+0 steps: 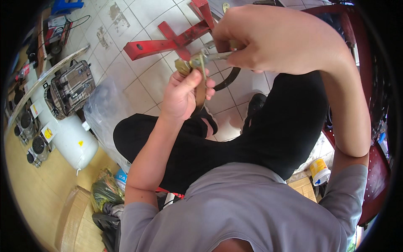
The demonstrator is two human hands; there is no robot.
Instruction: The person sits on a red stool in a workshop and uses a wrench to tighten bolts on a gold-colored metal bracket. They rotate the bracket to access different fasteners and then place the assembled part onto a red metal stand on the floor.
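While L fingers (pixel 192 80) grip brassy pc (pixel 200 91) | R fingers (pixel 241 58) grasp metal tool (pixel 217 56) | tank (pixel 69 136): yellow lbls (pixel 48 133)

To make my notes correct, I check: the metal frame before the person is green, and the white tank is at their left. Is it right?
The colour is wrong: the metal frame is red, as the head view shows. The white tank is at their left.

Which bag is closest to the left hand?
The clear plastic bag, beside the left knee; the brown checked bag and yellow-green bag are farther from the left hand.
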